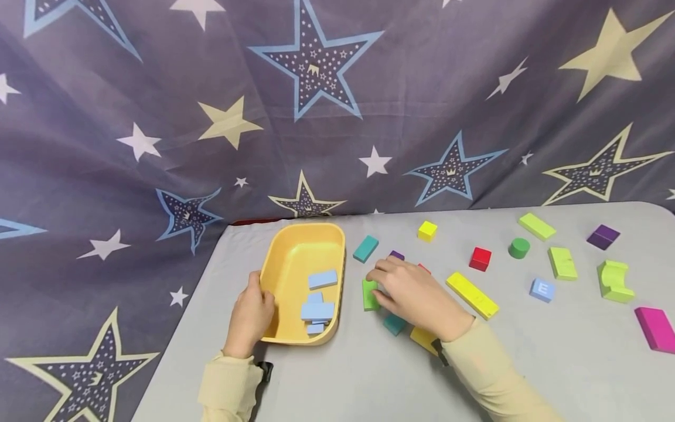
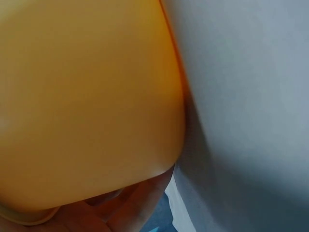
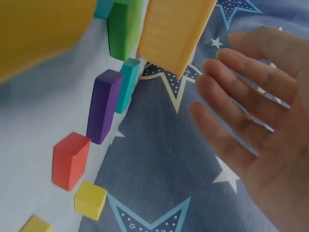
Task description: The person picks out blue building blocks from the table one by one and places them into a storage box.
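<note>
My left hand (image 1: 250,313) grips the left rim of a yellow plastic tub (image 1: 287,264), its thumb over the inner wall. In the left wrist view the tub's outer wall (image 2: 91,106) covers most of the hand (image 2: 130,208). Several light blue blocks (image 1: 318,311) lie inside at the right. Over the blocks right of the tub hovers my right hand (image 1: 413,290), fingers loosely bent and holding nothing in the right wrist view. Its fingertips overlap a green block (image 1: 368,295) in the head view. Beneath it, a teal block (image 1: 394,324) and a yellow-orange block (image 1: 423,339) are partly hidden.
Another teal block (image 1: 366,248) lies beside the tub. A purple block (image 3: 105,106) stands out in the right wrist view. Farther right are a long yellow block (image 1: 472,295), a red cube (image 1: 480,258), a blue E block (image 1: 542,289) and a magenta block (image 1: 657,329). A star-patterned curtain (image 1: 327,146) hangs behind.
</note>
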The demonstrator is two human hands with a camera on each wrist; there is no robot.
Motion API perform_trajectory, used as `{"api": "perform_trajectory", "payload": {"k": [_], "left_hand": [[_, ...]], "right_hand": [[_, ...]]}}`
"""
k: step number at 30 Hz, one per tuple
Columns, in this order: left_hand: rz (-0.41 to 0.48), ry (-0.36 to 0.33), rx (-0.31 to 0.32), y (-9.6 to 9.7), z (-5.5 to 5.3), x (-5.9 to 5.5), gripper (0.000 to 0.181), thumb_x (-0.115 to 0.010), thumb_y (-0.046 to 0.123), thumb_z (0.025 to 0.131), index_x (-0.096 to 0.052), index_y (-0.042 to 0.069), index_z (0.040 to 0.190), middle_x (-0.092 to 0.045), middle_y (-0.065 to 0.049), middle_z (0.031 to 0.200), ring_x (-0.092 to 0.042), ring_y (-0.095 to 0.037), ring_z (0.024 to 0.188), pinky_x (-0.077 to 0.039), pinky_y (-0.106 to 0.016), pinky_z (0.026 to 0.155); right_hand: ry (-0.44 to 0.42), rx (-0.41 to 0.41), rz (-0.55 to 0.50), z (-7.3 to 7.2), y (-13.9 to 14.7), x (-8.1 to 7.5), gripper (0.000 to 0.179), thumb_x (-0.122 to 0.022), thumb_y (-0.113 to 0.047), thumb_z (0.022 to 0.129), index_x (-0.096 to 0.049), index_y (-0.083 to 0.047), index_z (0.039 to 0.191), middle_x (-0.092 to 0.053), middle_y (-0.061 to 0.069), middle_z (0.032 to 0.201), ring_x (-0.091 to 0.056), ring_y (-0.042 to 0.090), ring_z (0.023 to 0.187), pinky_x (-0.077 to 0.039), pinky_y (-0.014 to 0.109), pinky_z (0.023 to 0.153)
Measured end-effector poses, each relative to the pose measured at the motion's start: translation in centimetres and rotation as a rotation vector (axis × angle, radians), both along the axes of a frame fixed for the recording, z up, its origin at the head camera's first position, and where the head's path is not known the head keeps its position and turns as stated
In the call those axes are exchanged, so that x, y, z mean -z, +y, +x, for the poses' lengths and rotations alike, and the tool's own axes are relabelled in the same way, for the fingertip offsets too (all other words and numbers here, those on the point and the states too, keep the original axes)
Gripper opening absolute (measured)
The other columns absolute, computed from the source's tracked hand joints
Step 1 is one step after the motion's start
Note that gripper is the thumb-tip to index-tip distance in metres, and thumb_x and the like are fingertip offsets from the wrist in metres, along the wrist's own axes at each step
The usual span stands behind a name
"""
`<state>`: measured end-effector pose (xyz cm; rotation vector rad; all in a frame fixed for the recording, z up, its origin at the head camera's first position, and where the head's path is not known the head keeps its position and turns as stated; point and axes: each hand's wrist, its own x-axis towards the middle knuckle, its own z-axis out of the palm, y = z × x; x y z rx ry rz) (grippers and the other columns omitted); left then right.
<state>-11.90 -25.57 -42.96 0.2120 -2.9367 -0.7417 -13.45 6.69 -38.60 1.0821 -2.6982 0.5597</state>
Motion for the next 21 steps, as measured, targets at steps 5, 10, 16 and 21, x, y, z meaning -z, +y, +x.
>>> {"api": "perform_trajectory", "payload": {"k": [5, 10, 16, 21], "left_hand": [[0.0, -0.016, -0.004, 0.0, -0.1, -0.2, 0.046, -0.042, 0.01, 0.098, -0.038, -0.004, 0.142, -0.065, -0.033, 0.112, -0.066, -0.045, 0.091, -0.049, -0.056, 0.075], [-0.003, -0.021, -0.005, 0.0, -0.1, -0.2, 0.046, -0.043, 0.009, 0.098, -0.038, -0.004, 0.141, -0.065, -0.033, 0.11, -0.066, -0.044, 0.089, -0.049, -0.056, 0.074], [0.003, -0.02, -0.002, 0.0, -0.1, -0.2, 0.046, -0.043, 0.009, 0.098, -0.037, -0.005, 0.142, -0.065, -0.032, 0.109, -0.066, -0.042, 0.085, -0.05, -0.053, 0.07], [0.003, -0.011, -0.002, 0.1, 0.0, -0.1, 0.045, -0.043, 0.009, 0.098, -0.038, -0.004, 0.141, -0.065, -0.032, 0.109, -0.067, -0.043, 0.087, -0.05, -0.054, 0.071]], "right_hand": [[-0.035, 0.024, 0.031, 0.0, 0.3, -0.3, 0.03, -0.079, -0.02, 0.085, -0.073, -0.01, 0.112, -0.071, 0.004, 0.108, -0.064, 0.02, 0.1, -0.056, 0.039, 0.085], [-0.043, 0.022, 0.039, 0.0, 0.7, -0.4, 0.029, -0.078, -0.02, 0.086, -0.073, -0.01, 0.112, -0.071, 0.005, 0.108, -0.064, 0.02, 0.1, -0.055, 0.039, 0.089], [-0.034, 0.026, 0.03, 0.0, 1.1, -0.4, 0.027, -0.077, -0.02, 0.086, -0.074, -0.01, 0.111, -0.071, 0.004, 0.107, -0.064, 0.02, 0.099, -0.055, 0.038, 0.09], [-0.008, 0.033, 0.027, 0.1, 1.5, -0.3, 0.025, -0.077, -0.019, 0.085, -0.073, -0.01, 0.108, -0.07, 0.003, 0.103, -0.063, 0.018, 0.094, -0.055, 0.036, 0.087]]}}
